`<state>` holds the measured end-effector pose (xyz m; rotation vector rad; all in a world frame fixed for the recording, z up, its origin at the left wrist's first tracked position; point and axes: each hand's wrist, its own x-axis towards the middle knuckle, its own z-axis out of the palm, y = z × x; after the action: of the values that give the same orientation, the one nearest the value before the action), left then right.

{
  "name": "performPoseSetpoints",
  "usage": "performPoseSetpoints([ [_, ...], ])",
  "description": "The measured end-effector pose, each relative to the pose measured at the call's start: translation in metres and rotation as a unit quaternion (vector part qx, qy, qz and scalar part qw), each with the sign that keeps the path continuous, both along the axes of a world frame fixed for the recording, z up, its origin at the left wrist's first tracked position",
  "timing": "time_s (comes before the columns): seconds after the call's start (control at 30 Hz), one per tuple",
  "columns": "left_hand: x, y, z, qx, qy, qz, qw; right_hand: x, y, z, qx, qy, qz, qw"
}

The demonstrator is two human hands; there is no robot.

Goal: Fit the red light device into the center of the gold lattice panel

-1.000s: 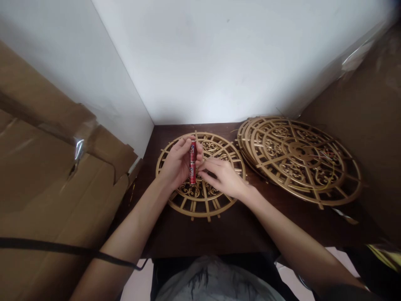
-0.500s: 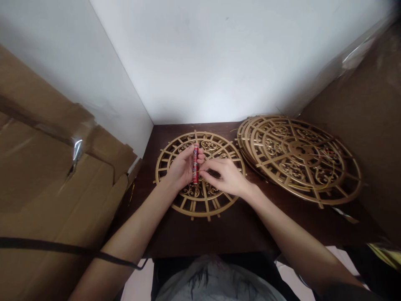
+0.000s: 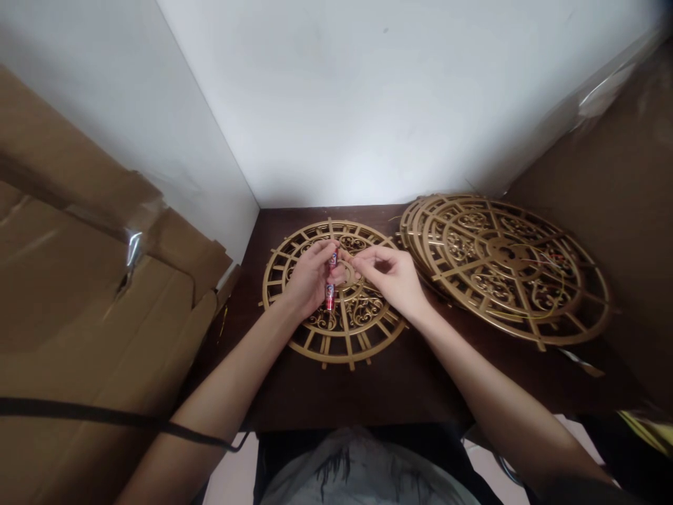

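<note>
Two red batteries, lined up end to end, are in my left hand, above a round gold openwork frame lying on the dark table. The fingers of my left hand wrap round the upper battery. Just right of them, my right hand is pinched closed near the left fingertips, over the middle of the frame. Whatever sits in that pinch is too small to make out.
Several similar gold frames are stacked at the right, with thin wires on top. Cardboard stands at the left and more at the right. A white wall rises behind the dark table. A black cord crosses my left forearm.
My right hand has moved up and slightly right, away from the lower battery. The batteries have tilted slightly, their upper end leaning right.
</note>
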<state>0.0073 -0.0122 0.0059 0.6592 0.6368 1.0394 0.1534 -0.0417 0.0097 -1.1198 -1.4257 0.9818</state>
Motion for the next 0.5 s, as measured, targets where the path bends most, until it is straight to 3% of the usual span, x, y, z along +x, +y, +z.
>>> performPoseSetpoints([
  [0.23, -0.0004, -0.0038, -0.0015, 0.063, 0.048, -0.008, 0.997, 0.0018, 0.0009, -0.0018, -0.015, -0.019, -0.018, 1.0],
  [0.5, 0.0009, -0.0026, -0.0022, 0.095, 0.055, 0.056, 0.992, 0.002, 0.0013, -0.0038, -0.028, -0.041, -0.006, 0.999],
])
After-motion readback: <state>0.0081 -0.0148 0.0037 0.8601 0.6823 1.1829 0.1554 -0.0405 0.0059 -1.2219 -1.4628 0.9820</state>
